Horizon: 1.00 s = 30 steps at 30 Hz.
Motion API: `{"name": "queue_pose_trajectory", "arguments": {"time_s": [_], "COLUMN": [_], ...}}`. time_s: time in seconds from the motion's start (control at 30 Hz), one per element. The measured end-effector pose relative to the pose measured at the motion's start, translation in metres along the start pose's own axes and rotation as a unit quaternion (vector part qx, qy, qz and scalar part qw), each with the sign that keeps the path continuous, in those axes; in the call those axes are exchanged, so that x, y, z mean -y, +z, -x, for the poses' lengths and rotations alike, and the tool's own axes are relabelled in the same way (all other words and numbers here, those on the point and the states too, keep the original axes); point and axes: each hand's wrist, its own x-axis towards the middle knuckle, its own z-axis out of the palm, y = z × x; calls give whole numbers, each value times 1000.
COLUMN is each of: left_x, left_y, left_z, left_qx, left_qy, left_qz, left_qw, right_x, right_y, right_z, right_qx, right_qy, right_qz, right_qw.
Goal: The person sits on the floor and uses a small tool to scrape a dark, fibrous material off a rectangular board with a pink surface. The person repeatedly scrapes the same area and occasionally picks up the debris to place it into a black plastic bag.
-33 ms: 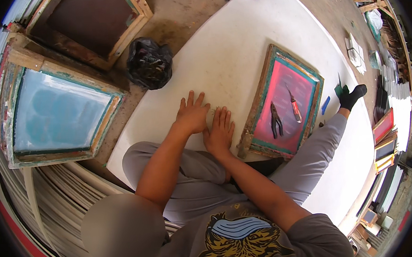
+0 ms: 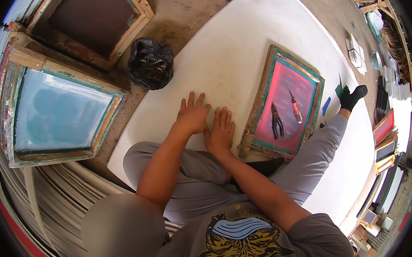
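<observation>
My left hand [image 2: 192, 116] lies palm down on the white board [image 2: 228, 41], its fingers spread and holding nothing. Close beside it, my right hand [image 2: 219, 131] rests flat, fingers stretched out. A small cluster of thin bits [image 2: 214, 110] shows at the fingertips between the two hands; they are too small to name. To the right lies a wooden-framed printing screen [image 2: 262, 96] with pink mesh. On that mesh are dark-handled pliers [image 2: 276, 121] and a screwdriver [image 2: 296, 110] with a red handle.
A black plastic bag [image 2: 151, 63] stands open at the board's left edge, with scraps inside. Left of it are a framed screen with pale blue mesh [image 2: 61, 110] and a dark one [image 2: 86, 24]. My outstretched leg [image 2: 313, 157] borders the pink screen; a blue strip [image 2: 326, 105] lies near my foot.
</observation>
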Motion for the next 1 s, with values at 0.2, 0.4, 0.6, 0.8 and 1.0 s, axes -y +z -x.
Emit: {"name": "queue_pose_trajectory", "arguments": {"time_s": [0.2,0.4,0.6,0.8,1.0], "left_x": [9,8,7,0,21], "left_y": [18,12,14,-3,8], "left_z": [-9,-8,-9,0,-13], "left_qx": [-36,-9,-1,27,-47], "left_qy": [-13,0,0,22,0], "left_qz": [-39,-42,-47,-31,10], "left_qw": [999,999,999,999,999], "right_x": [-19,-5,-7,2,-13], "right_y": [7,12,7,15,-3], "right_z": [24,13,25,13,19], "right_qx": [0,26,12,-4,20], "right_qy": [49,-31,63,19,-70], "right_qz": [10,-8,6,24,51], "right_qw": [999,999,998,1000,996]}}
